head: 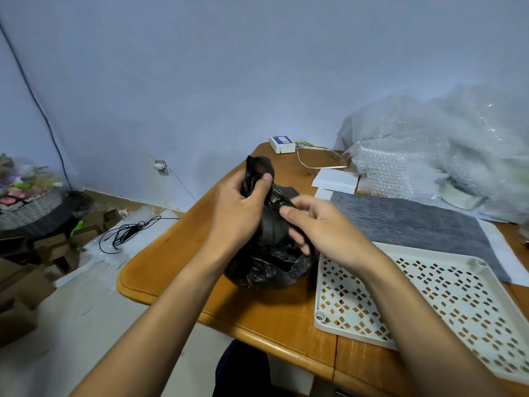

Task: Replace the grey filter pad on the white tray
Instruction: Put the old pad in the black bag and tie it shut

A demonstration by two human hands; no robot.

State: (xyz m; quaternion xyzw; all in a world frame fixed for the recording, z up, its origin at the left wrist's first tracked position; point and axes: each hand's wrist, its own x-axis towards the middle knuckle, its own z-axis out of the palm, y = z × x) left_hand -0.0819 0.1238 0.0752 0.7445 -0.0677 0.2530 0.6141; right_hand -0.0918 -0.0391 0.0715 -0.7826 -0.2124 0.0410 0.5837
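A black plastic bag (pixel 269 265) sits on the wooden table near its left edge. My left hand (pixel 240 213) grips the bag's upper flap, thumb pressed on it. My right hand (pixel 323 227) pinches the bag's other side from the right. The white perforated tray (pixel 458 299) lies bare on the table to the right, partly under my right forearm. A grey filter pad (pixel 412 224) lies flat behind the tray, resting on white paper.
A heap of bubble wrap (pixel 446 150) fills the back right of the table (pixel 274 316). A small white device (pixel 282 144) with cables and a white box (pixel 335 179) sit at the back. Black cord (pixel 128 233), cardboard and a basket (pixel 31 210) lie on the floor to the left.
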